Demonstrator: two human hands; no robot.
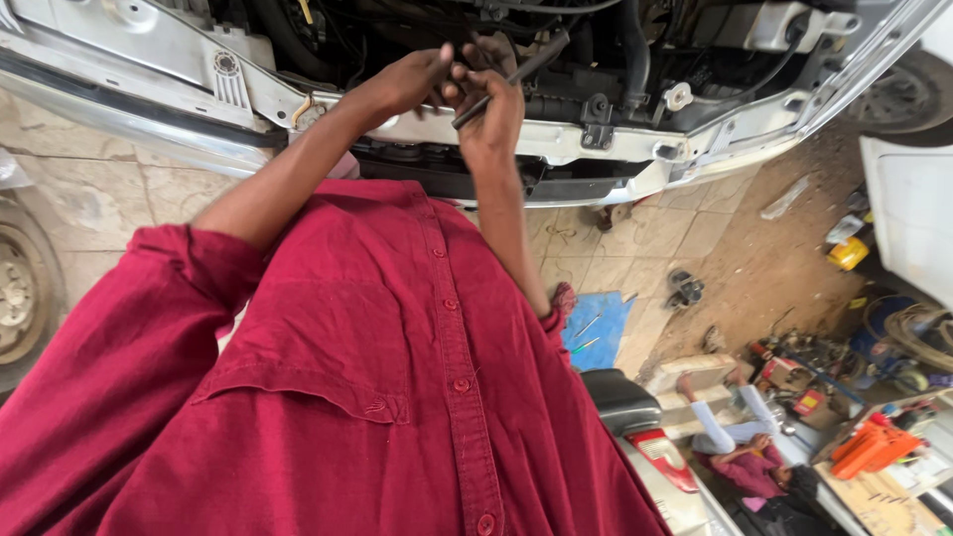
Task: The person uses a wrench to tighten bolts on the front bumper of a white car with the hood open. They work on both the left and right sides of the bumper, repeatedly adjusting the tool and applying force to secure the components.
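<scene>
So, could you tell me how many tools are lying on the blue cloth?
2: both tools lie on the blue cloth on the floor, one above the other. The sleeve may hide more.

- In my right hand I see a slim rod-like tool, dark matt metal.
- My left hand meets it over the car's front panel, painted white metal, smooth, dully glossy.
- My shirt is red cloth, soft, finely ribbed, with shiny plastic buttons.
- The floor looks like pale stone tile, scuffed and matt.
- A blue mat lies below, matt, carrying small bright metal tools.
</scene>
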